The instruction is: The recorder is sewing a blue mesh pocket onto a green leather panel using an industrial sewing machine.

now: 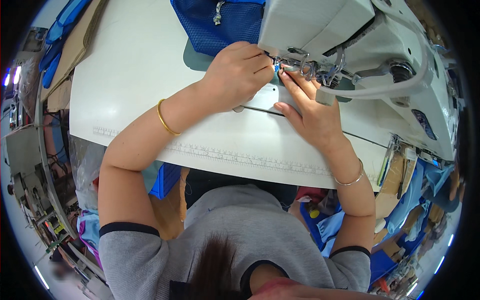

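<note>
A white industrial sewing machine [315, 27] stands over a white table [125, 60] with a printed ruler along its front edge. My left hand [235, 75] is left of the presser foot, fingers curled and closed; what they hold is hidden. Just behind it lies a blue mesh fabric piece [215, 35] with a light cord. My right hand [315, 115] rests right of the needle area, fingers stretched out and lying flat, fingertips at the presser foot [279, 67]. The small piece of work under the foot is mostly hidden by my fingers and the machine.
Blue straps and flat brown cardboard [75, 50] lie at the back left, beside a metal frame [50, 190]. Below the table are blue bins [165, 180] with fabric. More blue fabric pieces [405, 200] and tools crowd the right side, beyond the table's edge.
</note>
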A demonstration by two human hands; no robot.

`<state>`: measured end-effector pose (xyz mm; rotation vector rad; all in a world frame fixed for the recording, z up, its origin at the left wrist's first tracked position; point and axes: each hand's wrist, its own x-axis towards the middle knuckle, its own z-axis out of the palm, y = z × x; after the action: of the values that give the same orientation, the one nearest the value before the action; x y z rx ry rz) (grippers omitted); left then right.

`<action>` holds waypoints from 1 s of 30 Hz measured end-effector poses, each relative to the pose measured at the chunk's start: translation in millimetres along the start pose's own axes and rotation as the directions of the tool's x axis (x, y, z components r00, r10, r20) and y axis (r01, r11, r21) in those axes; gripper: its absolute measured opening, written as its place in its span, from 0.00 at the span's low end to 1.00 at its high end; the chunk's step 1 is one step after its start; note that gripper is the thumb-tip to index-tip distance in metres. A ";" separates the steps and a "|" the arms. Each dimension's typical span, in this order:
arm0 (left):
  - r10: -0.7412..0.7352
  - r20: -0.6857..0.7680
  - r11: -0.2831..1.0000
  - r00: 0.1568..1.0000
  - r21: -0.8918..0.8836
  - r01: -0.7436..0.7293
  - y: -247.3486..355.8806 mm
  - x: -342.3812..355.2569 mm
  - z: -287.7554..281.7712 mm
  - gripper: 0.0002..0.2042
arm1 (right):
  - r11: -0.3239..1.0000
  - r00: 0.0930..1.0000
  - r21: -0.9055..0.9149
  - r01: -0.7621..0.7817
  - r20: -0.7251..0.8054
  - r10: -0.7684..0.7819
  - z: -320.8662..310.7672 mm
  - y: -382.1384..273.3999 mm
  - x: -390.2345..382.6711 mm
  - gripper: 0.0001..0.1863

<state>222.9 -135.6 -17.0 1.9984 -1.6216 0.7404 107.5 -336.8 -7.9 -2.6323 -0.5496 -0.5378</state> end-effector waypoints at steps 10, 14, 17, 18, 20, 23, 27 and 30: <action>-0.001 -0.039 1.000 0.999 0.002 0.001 -1.6 0.3 3.4 0.07 | 0.994 0.983 -0.074 -0.077 0.163 0.089 -2.1 1.3 -7.4 0.31; -0.013 -0.027 1.000 1.000 -0.015 0.013 -3.7 0.9 3.3 0.08 | 0.994 0.986 -0.087 -0.063 0.149 0.076 -2.1 1.2 -7.2 0.30; -0.015 -0.032 1.000 0.999 -0.028 0.015 -6.2 3.3 4.0 0.07 | 0.990 0.980 -0.115 -0.080 0.173 0.099 -3.3 0.1 -7.2 0.31; -0.015 -0.026 0.999 1.000 -0.033 0.014 -7.0 4.3 3.6 0.06 | 0.989 0.980 -0.119 -0.083 0.170 0.103 -3.0 -0.3 -7.6 0.31; -0.044 -0.008 0.998 0.999 -0.051 0.044 -6.3 5.3 -0.4 0.05 | 0.990 0.995 -0.142 -0.027 0.088 0.040 -1.1 -1.1 -9.3 0.31; -0.136 0.199 0.971 0.970 -0.168 0.171 -17.3 18.1 -25.6 0.03 | 0.999 0.998 -0.002 -0.052 0.036 0.052 1.7 2.2 -8.1 0.23; -0.048 0.402 0.961 0.914 -0.231 0.152 -42.9 44.1 -55.0 0.05 | 0.996 1.000 -0.088 -0.017 -0.011 0.017 0.7 -0.9 -7.1 0.19; -0.226 0.738 0.863 0.636 -0.151 0.482 -49.5 74.1 -66.5 0.09 | 0.994 0.999 -0.104 -0.030 -0.023 0.028 -3.3 2.2 -6.3 0.19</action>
<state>275.3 -136.7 81.1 2.3600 -1.4622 -0.5167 102.2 -342.0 -8.5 -2.7248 -0.4883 -0.6009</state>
